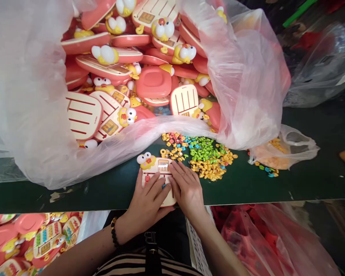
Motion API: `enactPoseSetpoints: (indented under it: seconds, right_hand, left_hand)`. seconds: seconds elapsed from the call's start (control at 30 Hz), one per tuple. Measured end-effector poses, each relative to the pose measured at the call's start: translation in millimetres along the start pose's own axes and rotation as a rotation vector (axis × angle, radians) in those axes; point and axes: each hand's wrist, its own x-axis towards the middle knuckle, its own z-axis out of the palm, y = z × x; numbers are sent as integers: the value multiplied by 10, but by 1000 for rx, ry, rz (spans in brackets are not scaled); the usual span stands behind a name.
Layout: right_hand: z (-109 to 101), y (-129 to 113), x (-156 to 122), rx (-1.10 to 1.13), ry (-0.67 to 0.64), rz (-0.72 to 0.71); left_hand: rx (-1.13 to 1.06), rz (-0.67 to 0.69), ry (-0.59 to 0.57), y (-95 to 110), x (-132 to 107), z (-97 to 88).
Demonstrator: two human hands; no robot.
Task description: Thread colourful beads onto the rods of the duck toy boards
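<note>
Striped cloth of a top [138, 266] fills the bottom of the view, and from it both forearms reach to the front edge of the dark green surface [103, 197], where the left hand [146, 205] and right hand [186, 188] lie flat, fingers spread, pinching nothing, across a cream-and-red toy panel [164, 165] topped by a bug-eyed yellow bird. That panel sits near the edge, just beside a loose heap of small coloured plastic pieces [204, 155] and below a clear plastic bag [31, 96] of similar panels. Spread fingers seem a sound hold, steadying it against skidding.
</note>
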Motion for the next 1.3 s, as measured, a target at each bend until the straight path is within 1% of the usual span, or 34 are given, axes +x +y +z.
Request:
enactPoseSetpoints:
  seconds: [0.1,0.2,0.27,0.33,0.4,0.43,0.5,0.57,0.63,0.7,0.73,0.8,0.87,0.93,1.0,1.07,1.13,1.2,1.27,1.3]
  right_hand:
    - [-49,-126,-150,53,-41,25]
    - [-79,-154,-167,121,-101,-4]
    - [-121,-66,-88,170,-126,-50]
    - [-181,100,31,133,-51,-26]
    - [-232,291,145,-22,58,71]
    - [-244,373,189,-108,76,109]
    - [-230,479,247,-240,35,137]
    - [-180,496,270,-312,-9,149]
    - [-133,461,275,-338,-13,166]
    - [-131,444,265,-277,9,182]
    - [-157,466,251,-224,47,200]
    - [-263,596,190,-135,174,295]
    - [-425,835,82,-119,302,455]
    - [-603,1127,-46,-153,347,611]
    - [-745,1377,-134,-199,342,690]
    - [-803,1493,-134,-244,346,677]
    - [-752,1434,-38,-222,339,594]
    - [-601,1228,129,-110,256,466]
    - [-401,964,328,4,77,296]
    - [-303,842,427,9,8,226]
  left_hand:
    - [-8,-10,24,1,-10,7]
    - [-11,6,54,-4,-10,1]
    - [-16,11,46,-4,0,-8]
    - [-21,7,27,-1,14,-17]
    - [-26,-3,19,4,24,-22]
    - [-27,-9,16,7,26,-22]
    - [-24,-20,14,10,27,-19]
    - [-16,-23,19,11,24,-15]
    - [-7,-15,21,12,17,-12]
    - [2,-12,17,15,9,-9]
    - [6,-13,17,17,5,-8]
    - [12,-13,21,19,-1,-4]
    - [9,-7,31,20,-3,4]
    - [3,1,43,21,-4,14]
    - [2,5,52,21,-6,27]
    - [6,6,53,20,-9,40]
    - [15,10,50,17,-12,50]
    - [24,16,50,15,-15,56]
    - [25,22,57,17,-18,59]
    - [22,22,62,21,-21,60]
